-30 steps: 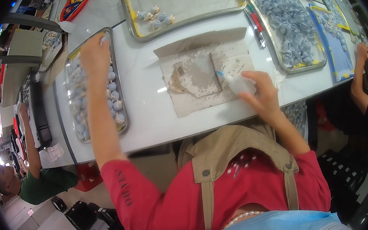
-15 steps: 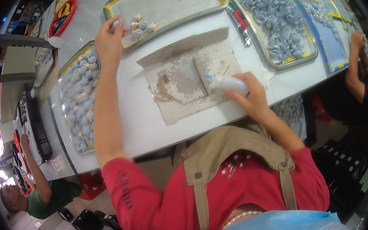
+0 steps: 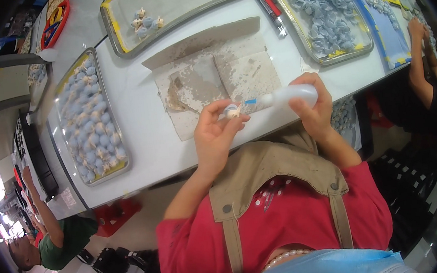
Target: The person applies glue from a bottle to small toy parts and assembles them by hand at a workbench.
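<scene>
Left hand point(image 3: 215, 137) pinches small blue-and-cream piece point(image 3: 233, 112) just beside blue nozzle point(image 3: 250, 102) of white bottle point(image 3: 299, 95) clasped in right hand point(image 3: 318, 107); piece judged light, best held by its sides, firmness unclear at this size.

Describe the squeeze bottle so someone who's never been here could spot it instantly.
Find the white table and the stained cardboard lying on it. By the cardboard's near right corner, the person's right hand holds the bottle. Unlike the slim pens lying farther back, it is plump and whitish, with a narrow blue tip pointing left toward the small piece in the left hand.
</scene>
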A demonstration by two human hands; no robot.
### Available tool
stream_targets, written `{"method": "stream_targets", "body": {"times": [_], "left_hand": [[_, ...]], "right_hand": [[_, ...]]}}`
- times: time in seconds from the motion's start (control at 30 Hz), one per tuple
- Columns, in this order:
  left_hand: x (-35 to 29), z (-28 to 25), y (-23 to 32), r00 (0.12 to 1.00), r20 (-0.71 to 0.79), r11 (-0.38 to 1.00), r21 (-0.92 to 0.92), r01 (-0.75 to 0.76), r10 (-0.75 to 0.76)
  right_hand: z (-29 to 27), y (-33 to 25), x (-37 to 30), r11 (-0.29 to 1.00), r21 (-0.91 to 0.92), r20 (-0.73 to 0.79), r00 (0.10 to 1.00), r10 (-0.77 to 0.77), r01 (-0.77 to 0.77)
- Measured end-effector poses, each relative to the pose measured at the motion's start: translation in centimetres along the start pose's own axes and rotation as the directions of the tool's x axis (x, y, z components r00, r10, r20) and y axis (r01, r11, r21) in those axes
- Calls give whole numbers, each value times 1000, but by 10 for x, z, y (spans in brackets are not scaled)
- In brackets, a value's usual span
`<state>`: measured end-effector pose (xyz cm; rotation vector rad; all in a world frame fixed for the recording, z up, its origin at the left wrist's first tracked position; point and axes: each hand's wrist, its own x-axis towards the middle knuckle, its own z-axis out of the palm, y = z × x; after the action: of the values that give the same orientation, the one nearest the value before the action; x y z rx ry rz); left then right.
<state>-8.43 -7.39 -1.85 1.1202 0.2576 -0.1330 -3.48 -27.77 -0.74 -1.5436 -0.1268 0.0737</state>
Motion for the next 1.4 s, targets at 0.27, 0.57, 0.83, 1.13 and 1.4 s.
{"method": "stream_targets", "body": {"times": [0.27, 0.57, 0.83, 1.13, 1.4], "left_hand": [[-11, 1, -8, 998, -6, 993, 106, -55, 56], [-15, -3, -11, 997, 6, 992, 95, -79, 79], [-19, 1, -3, 1000, 25, 1000, 13, -9, 9], [-17, 5, -3, 1000, 5, 1000, -18, 15, -14], [-15, -2, -6, 1000, -26, 999, -47, 7, -8]], "right_hand": [[4, -30, -5, 737, -498, 161, 884, -440, 457], [13, -39, -7, 707, -539, 199, 885, -421, 457], [11, -39, -9, 708, -543, 175, 885, -432, 453], [7, -37, -7, 718, -544, 149, 892, -426, 434], [6, -28, -5, 762, -511, 148, 914, -377, 397]]}}
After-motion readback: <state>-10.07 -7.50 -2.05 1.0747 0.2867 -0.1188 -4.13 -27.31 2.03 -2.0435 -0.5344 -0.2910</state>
